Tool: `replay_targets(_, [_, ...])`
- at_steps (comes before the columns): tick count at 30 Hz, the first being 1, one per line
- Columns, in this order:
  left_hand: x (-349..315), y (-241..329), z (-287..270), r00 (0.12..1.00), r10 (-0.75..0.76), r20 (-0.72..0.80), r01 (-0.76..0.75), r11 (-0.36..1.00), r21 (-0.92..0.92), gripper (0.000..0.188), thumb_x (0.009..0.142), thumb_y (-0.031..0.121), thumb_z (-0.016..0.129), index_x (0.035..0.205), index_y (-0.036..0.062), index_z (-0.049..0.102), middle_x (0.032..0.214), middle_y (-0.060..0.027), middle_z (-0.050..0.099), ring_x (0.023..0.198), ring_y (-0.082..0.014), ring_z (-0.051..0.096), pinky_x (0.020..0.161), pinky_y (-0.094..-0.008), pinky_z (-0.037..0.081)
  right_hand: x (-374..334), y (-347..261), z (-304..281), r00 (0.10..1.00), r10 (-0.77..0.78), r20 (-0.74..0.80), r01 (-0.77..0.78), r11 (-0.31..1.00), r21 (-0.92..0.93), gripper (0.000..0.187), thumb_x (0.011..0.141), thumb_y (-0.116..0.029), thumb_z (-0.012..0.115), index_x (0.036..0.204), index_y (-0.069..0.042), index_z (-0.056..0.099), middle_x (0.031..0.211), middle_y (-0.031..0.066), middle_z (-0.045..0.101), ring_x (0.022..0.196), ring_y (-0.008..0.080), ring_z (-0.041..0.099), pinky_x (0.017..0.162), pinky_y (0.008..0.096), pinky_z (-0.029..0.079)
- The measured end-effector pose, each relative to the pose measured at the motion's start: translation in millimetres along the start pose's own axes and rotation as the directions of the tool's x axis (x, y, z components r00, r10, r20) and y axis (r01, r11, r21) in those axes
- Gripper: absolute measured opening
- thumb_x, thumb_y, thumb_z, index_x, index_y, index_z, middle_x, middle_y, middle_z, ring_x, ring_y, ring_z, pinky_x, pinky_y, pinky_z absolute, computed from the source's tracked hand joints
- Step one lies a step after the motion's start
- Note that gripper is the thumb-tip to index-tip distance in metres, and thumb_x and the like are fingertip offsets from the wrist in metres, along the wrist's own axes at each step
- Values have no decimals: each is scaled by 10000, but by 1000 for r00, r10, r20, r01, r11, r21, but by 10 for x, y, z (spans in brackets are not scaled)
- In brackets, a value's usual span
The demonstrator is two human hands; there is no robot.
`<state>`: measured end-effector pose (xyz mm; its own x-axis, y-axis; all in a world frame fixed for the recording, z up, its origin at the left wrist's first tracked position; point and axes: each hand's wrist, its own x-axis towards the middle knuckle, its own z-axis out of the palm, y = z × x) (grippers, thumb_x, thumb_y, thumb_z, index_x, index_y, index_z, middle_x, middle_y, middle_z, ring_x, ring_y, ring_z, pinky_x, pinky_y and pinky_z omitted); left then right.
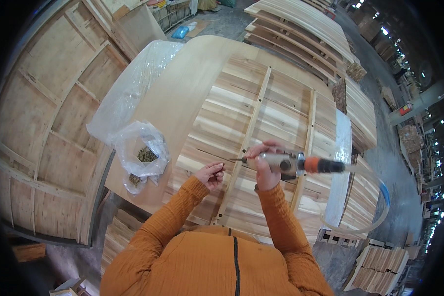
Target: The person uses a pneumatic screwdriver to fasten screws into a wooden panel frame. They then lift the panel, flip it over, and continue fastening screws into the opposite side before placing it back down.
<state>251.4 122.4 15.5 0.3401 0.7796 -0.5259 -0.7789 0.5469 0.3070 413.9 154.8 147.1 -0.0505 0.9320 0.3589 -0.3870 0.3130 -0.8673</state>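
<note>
My right hand is wrapped round a pneumatic screwdriver, which lies sideways with its thin bit pointing left. An orange and black section is at its rear, where an air hose curves away to the right. My left hand is closed in a pinch just left of the bit tip; whatever is between the fingertips is too small to name. Both hands are over a striped wooden panel. Across it run two pale battens with dark holes, the left batten passing under the tool and the right batten beyond it.
Left of the panel, a clear plastic bag of small brass-coloured pieces sits on a plain board, beside a larger plastic sheet. A framed plywood structure stands at far left. Stacked boards rise at the back right.
</note>
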Motion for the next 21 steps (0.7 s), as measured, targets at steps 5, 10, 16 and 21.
replay_targets(5, [-225,-36,158,988,8,153,23,980,-196,105,860,134,541,866,36,578,716,-26,540,548,-74,416,496,-195,360,-272,-348,231,998,-60,-17,61,996,61,405,671,-63,530,1035,-24,357,694,97,499,672,201,516,664,377,480])
replay_targets(10, [-493,-25,244,981,16,193,14,988,-154,134,864,171,542,826,45,562,696,-19,509,545,-71,416,498,-195,350,-427,-514,318,993,-113,-36,117,978,175,402,687,-99,543,1042,-50,360,700,94,497,667,192,507,639,376,480])
replay_targets(16, [-847,-119,304,994,16,113,5,983,-184,189,828,219,602,833,31,582,636,-15,516,503,-79,410,472,-202,351,-645,-603,486,987,-149,-61,158,965,209,407,695,-118,541,1058,-61,365,706,90,492,672,198,504,636,386,480])
replay_targets(21, [-1135,-84,-285,990,144,7,-139,940,311,235,794,279,645,823,47,614,594,15,479,503,-62,429,446,-202,339,-825,-670,558,970,-240,-44,244,950,193,395,720,-88,573,1050,-46,360,713,101,507,683,215,526,664,380,489])
